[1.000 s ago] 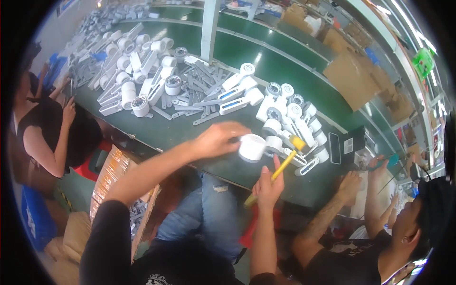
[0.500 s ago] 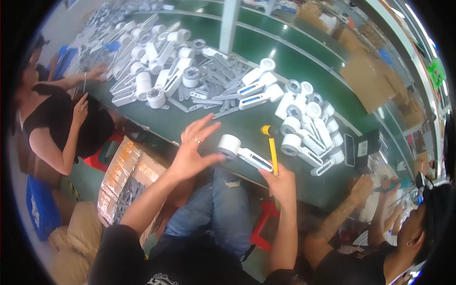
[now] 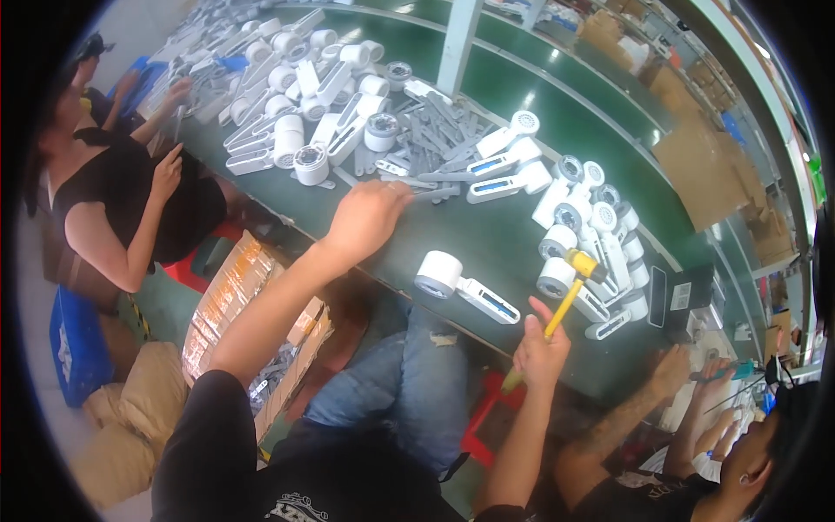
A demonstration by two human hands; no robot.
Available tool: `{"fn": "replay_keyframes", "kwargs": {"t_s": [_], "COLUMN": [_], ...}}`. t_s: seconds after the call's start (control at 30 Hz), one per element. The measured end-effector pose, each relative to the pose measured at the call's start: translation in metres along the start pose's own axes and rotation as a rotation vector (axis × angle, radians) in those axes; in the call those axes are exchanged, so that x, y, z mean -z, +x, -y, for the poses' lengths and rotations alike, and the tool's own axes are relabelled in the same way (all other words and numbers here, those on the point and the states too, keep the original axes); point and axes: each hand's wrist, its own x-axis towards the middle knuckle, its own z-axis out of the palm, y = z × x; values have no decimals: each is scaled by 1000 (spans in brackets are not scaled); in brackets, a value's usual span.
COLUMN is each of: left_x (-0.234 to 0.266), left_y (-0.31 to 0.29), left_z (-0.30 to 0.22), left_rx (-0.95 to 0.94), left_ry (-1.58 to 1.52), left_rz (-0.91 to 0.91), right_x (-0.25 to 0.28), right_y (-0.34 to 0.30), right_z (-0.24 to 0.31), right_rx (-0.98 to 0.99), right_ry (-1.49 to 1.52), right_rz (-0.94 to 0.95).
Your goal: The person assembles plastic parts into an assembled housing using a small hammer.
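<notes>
My right hand [image 3: 541, 352] grips a small hammer [image 3: 561, 303] by its yellow handle, with the yellow and dark head pointing up and away. Left of the hammer, a white device with a round head and slotted handle, like a handheld fan [image 3: 487, 300], lies at the table's near edge, touched by neither hand. Across the table, my left hand [image 3: 370, 219] is closed at the near side of a heap of grey plastic strips [image 3: 426, 130]. Its fingertips pinch the end of one grey strip [image 3: 439, 193], though they partly hide it.
More white devices lie piled at the far left [image 3: 291, 139] and on the right [image 3: 600, 235]. A phone [image 3: 657, 296] and a dark box [image 3: 696, 300] are farther right. Below the table at left stands an open cardboard box [image 3: 230, 304]. Co-workers sit on both sides.
My left hand has left the white device's side, reached forward to the grey strips and closed. My right hand has moved off the device's handle, raising and tilting the hammer rightward. The view has shifted slightly.
</notes>
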Motion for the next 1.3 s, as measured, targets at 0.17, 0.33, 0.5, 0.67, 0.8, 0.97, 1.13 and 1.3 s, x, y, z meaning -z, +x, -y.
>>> {"fn": "replay_keyframes", "kwargs": {"t_s": [0.17, 0.33, 0.5, 0.67, 0.8, 0.97, 1.13, 1.3], "left_x": [39, 100, 99, 39, 13, 48, 76, 25], "left_y": [-2, 32, 67, 30, 21, 18, -11, -44], "left_z": [21, 101, 109, 75, 64, 55, -24, -100], "left_rx": [178, 355, -100, -292, -195, -33, -93, -83], "left_ry": [61, 271, 304, 166, 165, 199, -251, -653], "left_rz": [48, -162, -248, 183, 87, -48, 27, 303], "right_x": [1, -4, -5, -6, -3, 5, -28, -69], "right_y": [-2, -3, -2, -2, 0, -2, -32, -47], "right_z": [0, -1, 1, -1, -4, -5, 21, 27], "right_rx": [-11, 32, 18, 25, 37, 36, 42, 15], "right_ry": [3, 10, -33, -52, -13, 32, -57, 44], "right_rz": [-17, -13, -27, -54, -20, 20, -32, 45]}}
